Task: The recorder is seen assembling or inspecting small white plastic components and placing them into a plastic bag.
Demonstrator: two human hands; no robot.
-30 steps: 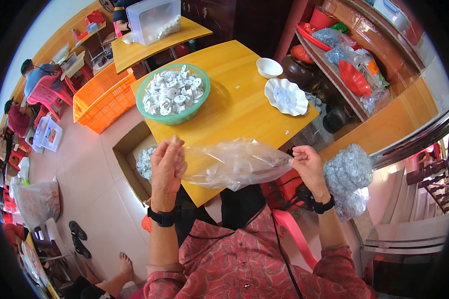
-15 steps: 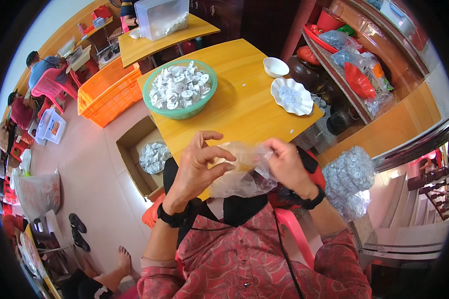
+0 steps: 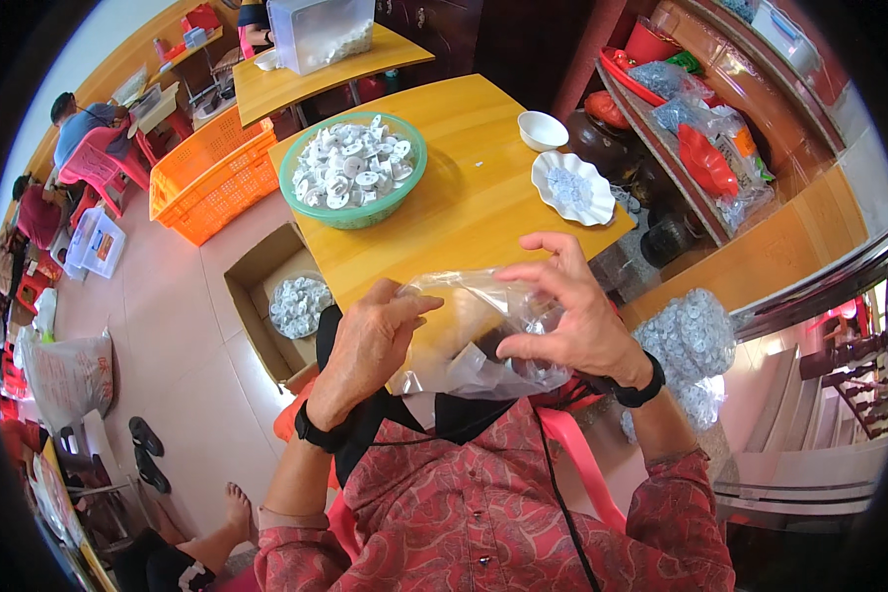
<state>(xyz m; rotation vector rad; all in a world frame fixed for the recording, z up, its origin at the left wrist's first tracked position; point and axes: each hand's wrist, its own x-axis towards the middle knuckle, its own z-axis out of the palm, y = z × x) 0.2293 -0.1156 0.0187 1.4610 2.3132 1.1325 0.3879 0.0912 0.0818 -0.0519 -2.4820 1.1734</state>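
A clear plastic bag [image 3: 454,340] is stretched between my hands, above my lap at the table's near edge. My left hand [image 3: 373,340] is closed, pinching the bag's left edge between thumb and fingers. On the other side, my right hand [image 3: 577,321] has its fingers and thumb spread apart against the bag's right part. Whether any right fingertips are inside the film is unclear. Beyond them on the yellow table [image 3: 454,212] stands a green basin [image 3: 355,212], heaped with white plastic pieces. A scalloped white dish [image 3: 594,207] holds small pale pieces beside a white bowl [image 3: 543,130].
An open cardboard box [image 3: 252,296] on the floor at left holds a bag of pale pieces. An orange crate [image 3: 212,187] is behind it. Bulging clear bags [image 3: 686,340] stand at my right, below a cluttered shelf [image 3: 651,128]. Several people sit farther off.
My left hand has gone from spread fingers to pinching the bag. My right hand has let go of its pinch and spread its fingers. The bag is pulled wider.
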